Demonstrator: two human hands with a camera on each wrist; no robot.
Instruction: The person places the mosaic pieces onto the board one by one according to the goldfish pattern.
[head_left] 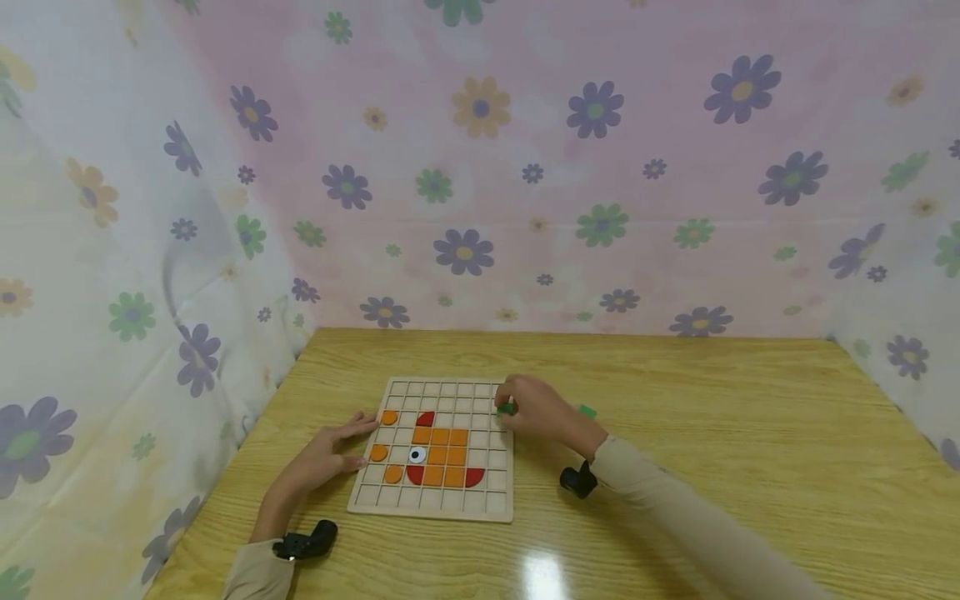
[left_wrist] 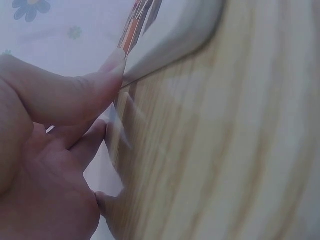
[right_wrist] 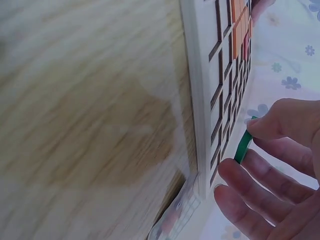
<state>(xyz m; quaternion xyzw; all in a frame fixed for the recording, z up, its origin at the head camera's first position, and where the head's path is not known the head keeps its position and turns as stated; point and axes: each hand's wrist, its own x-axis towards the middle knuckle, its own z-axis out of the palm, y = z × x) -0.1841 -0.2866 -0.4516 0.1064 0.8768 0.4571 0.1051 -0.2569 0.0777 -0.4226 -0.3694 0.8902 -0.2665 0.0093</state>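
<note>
A wooden grid board (head_left: pixel 431 516) lies on the table. Orange square tiles (head_left: pixel 455 456), a white disc with a black dot (head_left: pixel 417 455) and red curved-edge tiles (head_left: pixel 475 477) form a fish-like shape on it. Several orange round tiles (head_left: pixel 379 452) lie in its left columns. Between thumb and fingers my right hand (head_left: pixel 540 412) pinches a green tile (right_wrist: pixel 243 147), over the board's upper right edge. My left hand (head_left: pixel 318 458) is at the board's left edge with fingers extended, its thumb (left_wrist: pixel 107 82) against the rim.
Just beyond the right wrist, a green piece (head_left: pixel 587 411) lies on the wooden table (head_left: pixel 712 433), partly hidden by the arm. Black wrist devices (head_left: pixel 306 543) are worn on both arms. Flowered cloth (head_left: pixel 540 208) encloses the table's back and sides.
</note>
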